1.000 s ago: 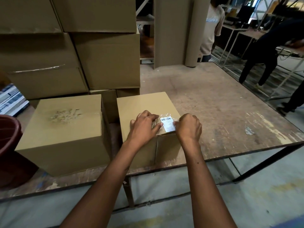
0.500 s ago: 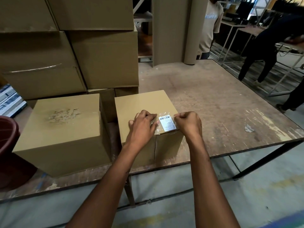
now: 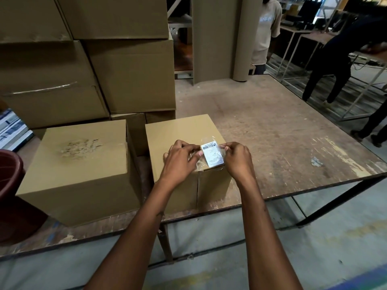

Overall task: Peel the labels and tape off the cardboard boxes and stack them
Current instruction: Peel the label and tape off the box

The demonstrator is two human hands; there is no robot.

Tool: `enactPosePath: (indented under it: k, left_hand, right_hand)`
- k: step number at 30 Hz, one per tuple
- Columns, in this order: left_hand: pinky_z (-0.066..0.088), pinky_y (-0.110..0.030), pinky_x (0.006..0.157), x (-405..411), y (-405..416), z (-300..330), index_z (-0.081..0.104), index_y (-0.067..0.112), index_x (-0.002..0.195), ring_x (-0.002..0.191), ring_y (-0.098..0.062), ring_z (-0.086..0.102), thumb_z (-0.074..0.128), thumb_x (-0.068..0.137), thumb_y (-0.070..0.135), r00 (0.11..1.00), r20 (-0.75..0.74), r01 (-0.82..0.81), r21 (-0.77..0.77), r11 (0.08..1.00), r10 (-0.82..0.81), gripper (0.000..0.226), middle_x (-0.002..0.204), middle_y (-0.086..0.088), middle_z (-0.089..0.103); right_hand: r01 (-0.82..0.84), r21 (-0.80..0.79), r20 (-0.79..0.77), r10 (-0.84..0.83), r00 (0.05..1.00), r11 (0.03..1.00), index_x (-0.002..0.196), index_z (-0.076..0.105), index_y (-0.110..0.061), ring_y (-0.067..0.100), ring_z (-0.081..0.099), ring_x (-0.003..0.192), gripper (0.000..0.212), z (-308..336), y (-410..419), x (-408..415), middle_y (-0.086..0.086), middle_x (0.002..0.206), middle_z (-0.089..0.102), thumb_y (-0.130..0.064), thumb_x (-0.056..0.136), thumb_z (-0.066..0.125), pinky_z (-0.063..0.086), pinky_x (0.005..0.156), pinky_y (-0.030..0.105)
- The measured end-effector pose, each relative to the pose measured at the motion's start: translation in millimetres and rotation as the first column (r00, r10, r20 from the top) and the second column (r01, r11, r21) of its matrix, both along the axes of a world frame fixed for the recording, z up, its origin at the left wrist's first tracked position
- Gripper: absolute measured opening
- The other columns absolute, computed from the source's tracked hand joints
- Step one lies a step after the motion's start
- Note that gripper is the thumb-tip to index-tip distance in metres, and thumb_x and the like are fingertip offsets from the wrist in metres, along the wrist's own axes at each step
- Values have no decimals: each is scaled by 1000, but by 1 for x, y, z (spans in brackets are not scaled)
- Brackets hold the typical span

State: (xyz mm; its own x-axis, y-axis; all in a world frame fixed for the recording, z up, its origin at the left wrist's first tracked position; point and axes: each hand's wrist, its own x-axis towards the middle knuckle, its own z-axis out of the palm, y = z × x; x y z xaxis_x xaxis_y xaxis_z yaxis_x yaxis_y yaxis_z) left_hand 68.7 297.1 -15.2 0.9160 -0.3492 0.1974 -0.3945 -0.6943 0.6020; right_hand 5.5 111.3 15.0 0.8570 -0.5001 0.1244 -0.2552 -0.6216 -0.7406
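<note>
A small cardboard box (image 3: 180,132) stands at the near edge of the worn wooden table (image 3: 272,130). On its top near corner sits a white barcode label (image 3: 212,154) under clear tape. My left hand (image 3: 180,162) pinches the tape at the label's left side. My right hand (image 3: 237,159) pinches the tape at the label's upper right edge. The tape looks lifted and wrinkled around the label. A larger box (image 3: 79,170) with a torn patch on top stands to the left.
Big cardboard boxes (image 3: 129,76) are stacked behind and to the left. A dark red bin (image 3: 10,185) is at the far left. Cardboard sheets and a roll (image 3: 219,38) lean at the table's far end. People (image 3: 335,59) stand at the right beyond the table.
The label has risen off the box's near edge and now faces up between my hands. My fingers have shifted to grip the tape on both sides of it.
</note>
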Motion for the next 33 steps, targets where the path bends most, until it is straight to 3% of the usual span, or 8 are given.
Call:
enactPosePath:
  k: [3, 6, 9, 12, 16, 21, 25, 33]
  left_hand:
    - [44, -56, 110, 9, 0, 3, 71, 43, 134, 120, -16, 59, 55, 101, 68, 993, -116, 17, -56, 998, -24, 44, 122, 9, 59]
    - [47, -59, 106, 19, -4, 10, 75, 51, 109, 113, -13, 64, 54, 87, 86, 978, -188, 62, -127, 990, -86, 46, 114, 20, 70]
    - [37, -52, 107, 19, -12, 12, 75, 46, 94, 115, -13, 65, 60, 96, 71, 983, -184, -24, -151, 988, -4, 29, 106, 24, 76]
    - [30, -49, 102, 12, -18, 6, 74, 47, 97, 118, -15, 62, 57, 99, 70, 985, -157, -97, -144, 985, 74, 29, 102, 26, 76]
    - [28, -47, 99, 2, -22, 5, 73, 44, 102, 113, -13, 62, 54, 103, 66, 986, -106, -141, -158, 977, 126, 29, 102, 24, 75]
    - [25, -45, 98, -6, -16, 15, 74, 40, 102, 103, -2, 65, 58, 104, 63, 994, -103, -66, -235, 970, 43, 28, 99, 25, 76]
    - [38, -56, 111, 0, -1, 14, 75, 46, 103, 101, -1, 68, 58, 93, 80, 980, -179, 42, -261, 964, -91, 39, 97, 29, 77]
    - [46, -75, 102, -2, 9, 19, 78, 46, 101, 94, -8, 68, 67, 80, 86, 954, -170, 196, -270, 943, -247, 47, 101, 22, 78]
  right_hand:
    - [-17, 55, 41, 15, 999, 998, 121, 76, -16, 31, 63, 125, 32, -2, 1, 0, 12, 126, 73, -12, 108, 47, 53, 98, 38]
    - [-43, 162, 63, 33, 997, 986, 124, 70, -15, 25, 67, 117, 26, 2, -1, -5, 5, 126, 74, -17, 110, 48, 49, 87, 33]
    - [-89, 318, 100, 59, 993, 944, 134, 57, -24, 19, 71, 107, 31, 0, -7, -8, -1, 113, 76, -18, 103, 57, 54, 86, 37]
    - [-186, 354, 91, 164, 982, 917, 142, 58, -23, 14, 75, 103, 47, -2, -19, -7, -5, 102, 80, -28, 98, 75, 58, 94, 39]
    - [-347, 382, 52, 355, 934, 857, 118, 78, -14, 20, 80, 103, 39, 3, -31, -3, 0, 104, 84, -28, 85, 92, 61, 100, 47]
    - [-326, 271, 51, 325, 944, 906, 103, 76, -20, 21, 80, 98, 25, 0, -33, 2, -2, 95, 83, -33, 85, 87, 62, 94, 56]
    - [-358, 348, 104, 344, 933, 866, 112, 76, -14, 16, 79, 104, 25, -4, -27, -3, -3, 106, 83, -29, 93, 82, 61, 100, 52]
    - [-406, 385, 178, 365, 914, 829, 109, 70, -8, 11, 77, 99, 14, -4, -27, -10, -9, 98, 81, -15, 100, 78, 60, 85, 32]
